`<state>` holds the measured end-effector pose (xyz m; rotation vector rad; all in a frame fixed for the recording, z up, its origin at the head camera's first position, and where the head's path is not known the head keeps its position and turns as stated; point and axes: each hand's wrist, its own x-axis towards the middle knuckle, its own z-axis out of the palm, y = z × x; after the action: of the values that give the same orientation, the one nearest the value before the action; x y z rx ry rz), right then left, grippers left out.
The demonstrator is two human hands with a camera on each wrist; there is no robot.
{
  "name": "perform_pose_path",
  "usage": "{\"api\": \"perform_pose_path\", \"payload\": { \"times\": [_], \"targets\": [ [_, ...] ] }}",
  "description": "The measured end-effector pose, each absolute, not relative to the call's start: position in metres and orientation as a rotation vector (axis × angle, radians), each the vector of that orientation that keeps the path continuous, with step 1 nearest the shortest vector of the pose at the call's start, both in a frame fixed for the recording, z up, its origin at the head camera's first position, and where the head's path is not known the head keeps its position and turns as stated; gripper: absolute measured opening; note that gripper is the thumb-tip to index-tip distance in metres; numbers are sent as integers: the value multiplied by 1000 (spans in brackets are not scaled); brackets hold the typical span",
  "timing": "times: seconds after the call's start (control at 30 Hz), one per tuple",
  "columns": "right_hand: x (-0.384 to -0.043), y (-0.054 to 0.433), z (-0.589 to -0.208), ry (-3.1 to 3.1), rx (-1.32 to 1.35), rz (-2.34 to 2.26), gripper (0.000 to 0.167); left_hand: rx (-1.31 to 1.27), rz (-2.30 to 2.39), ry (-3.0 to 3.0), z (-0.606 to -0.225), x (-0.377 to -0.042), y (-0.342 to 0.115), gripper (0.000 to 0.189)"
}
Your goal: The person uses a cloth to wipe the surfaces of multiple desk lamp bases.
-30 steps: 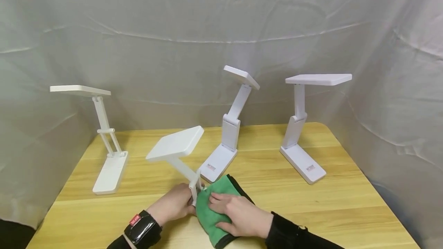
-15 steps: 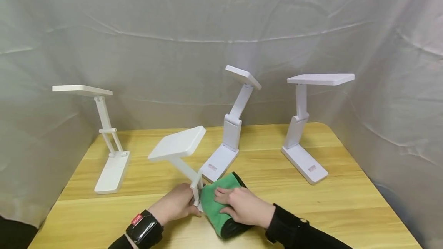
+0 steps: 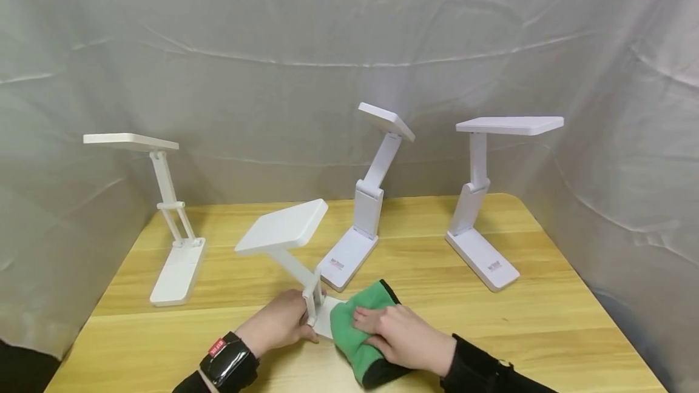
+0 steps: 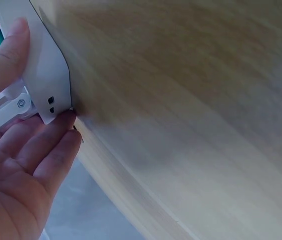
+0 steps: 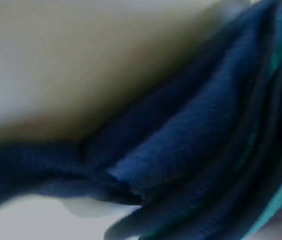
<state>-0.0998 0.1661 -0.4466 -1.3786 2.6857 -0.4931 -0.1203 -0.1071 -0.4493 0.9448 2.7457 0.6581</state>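
A white folding desk lamp (image 3: pixel 281 227) stands front and centre, its panel head tilted over a jointed arm. My left hand (image 3: pixel 280 320) holds the hinge end of its base. In the left wrist view the thumb lies on one side of the base (image 4: pixel 48 65) and the fingertips reach its end corner. My right hand (image 3: pixel 406 337) holds a folded green cloth (image 3: pixel 349 326) with dark edging against the front end of the base, covering that end. The cloth's dark folds (image 5: pixel 200 120) fill much of the right wrist view.
Three more white desk lamps stand unfolded behind: one at the left (image 3: pixel 177 272), one at the centre back (image 3: pixel 349 253) close behind the held lamp, and one at the right (image 3: pixel 483 259). A grey sheet (image 3: pixel 273 108) hangs around the wooden table (image 3: pixel 519 332).
My right hand and the green cloth have slid right along the lamp's base, leaving more of its white surface showing. My left hand keeps its hold on the lamp.
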Motion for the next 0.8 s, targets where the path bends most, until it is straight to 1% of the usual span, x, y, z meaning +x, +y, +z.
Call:
{"api": "perform_pose_path", "payload": {
  "times": [0.07, 0.13, 0.23, 0.33, 0.4, 0.57, 0.63, 0.7, 0.8],
  "targets": [
    [-105, 157, -446, 2728, -1358, -443, 35, 948, 666, 2744, -448, -120, -107, 31],
    [-108, 149, -446, 2755, -1386, -417, 33, 940, 676, 2743, -448, -120, -107, 30],
    [-102, 145, -449, 2730, -1489, -431, 33, 933, 709, 2738, -449, -121, -108, 38],
    [-91, 154, -452, 2662, -1556, -517, 37, 930, 713, 2736, -451, -121, -108, 51],
    [-88, 164, -452, 2649, -1532, -562, 37, 936, 706, 2740, -452, -122, -109, 58],
    [-95, 174, -446, 2710, -1337, -564, 35, 962, 679, 2752, -450, -122, -110, 65],
    [-100, 167, -445, 2729, -1301, -531, 34, 969, 675, 2753, -449, -122, -110, 64],
    [-104, 157, -447, 2750, -1317, -481, 32, 973, 679, 2749, -449, -122, -109, 56],
    [-104, 145, -451, 2753, -1418, -441, 32, 986, 688, 2751, -450, -121, -107, 40]
  ]
}}
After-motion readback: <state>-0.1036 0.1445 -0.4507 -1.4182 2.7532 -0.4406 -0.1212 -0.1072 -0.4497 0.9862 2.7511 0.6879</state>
